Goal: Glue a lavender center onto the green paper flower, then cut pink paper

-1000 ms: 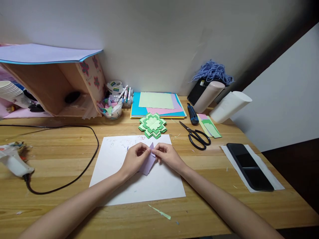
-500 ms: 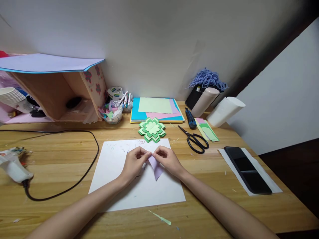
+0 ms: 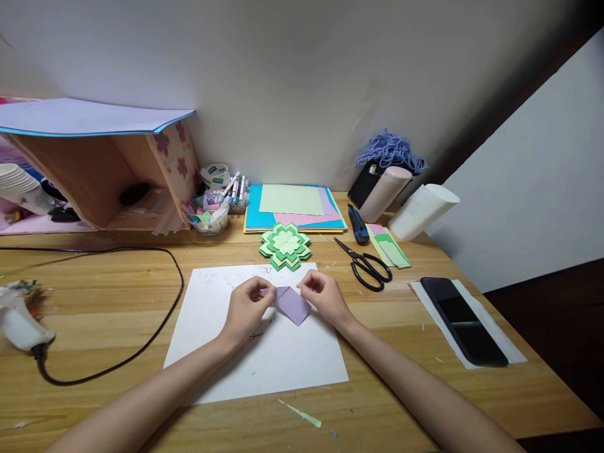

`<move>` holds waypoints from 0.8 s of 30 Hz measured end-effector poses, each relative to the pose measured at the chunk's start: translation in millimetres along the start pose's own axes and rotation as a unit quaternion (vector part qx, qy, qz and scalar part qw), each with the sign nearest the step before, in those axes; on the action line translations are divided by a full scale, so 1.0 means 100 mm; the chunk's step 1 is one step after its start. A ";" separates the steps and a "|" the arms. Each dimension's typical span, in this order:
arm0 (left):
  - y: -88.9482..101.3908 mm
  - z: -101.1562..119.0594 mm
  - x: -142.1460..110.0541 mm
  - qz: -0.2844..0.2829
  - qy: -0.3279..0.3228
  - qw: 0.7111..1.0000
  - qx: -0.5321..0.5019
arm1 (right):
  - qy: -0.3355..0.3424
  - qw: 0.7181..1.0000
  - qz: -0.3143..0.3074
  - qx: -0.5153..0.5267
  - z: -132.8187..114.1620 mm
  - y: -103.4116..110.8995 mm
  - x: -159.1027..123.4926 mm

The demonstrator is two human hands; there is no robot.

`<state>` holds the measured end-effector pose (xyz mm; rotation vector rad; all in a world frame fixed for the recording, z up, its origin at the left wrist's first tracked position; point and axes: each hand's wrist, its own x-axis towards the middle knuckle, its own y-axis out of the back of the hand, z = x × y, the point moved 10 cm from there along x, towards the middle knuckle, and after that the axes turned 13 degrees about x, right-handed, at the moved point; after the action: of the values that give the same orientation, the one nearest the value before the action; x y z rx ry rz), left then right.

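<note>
The left hand pinches one corner of the purple paper, which is over the white sheet on the bench. The right hand has its fingertips at the other edge, but I cannot tell if they grip it. If the hands pull unequally, I think the paper could tear, or its fold could become crooked.

Layered green paper flower: behind rectangular white paper sheet, left of black-handled metal scissors; all on brown wooden table.
</note>
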<state>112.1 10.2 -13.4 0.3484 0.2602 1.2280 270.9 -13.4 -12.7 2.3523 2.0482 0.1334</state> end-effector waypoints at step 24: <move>-0.07 0.36 0.05 -0.051 -0.105 0.986 0.122 | -0.013 0.988 -0.151 -0.038 -0.18 -0.05 -0.03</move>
<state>133.9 8.9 16.7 0.6650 0.2434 1.0505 264.5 -16.6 4.9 1.9607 2.3094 0.1696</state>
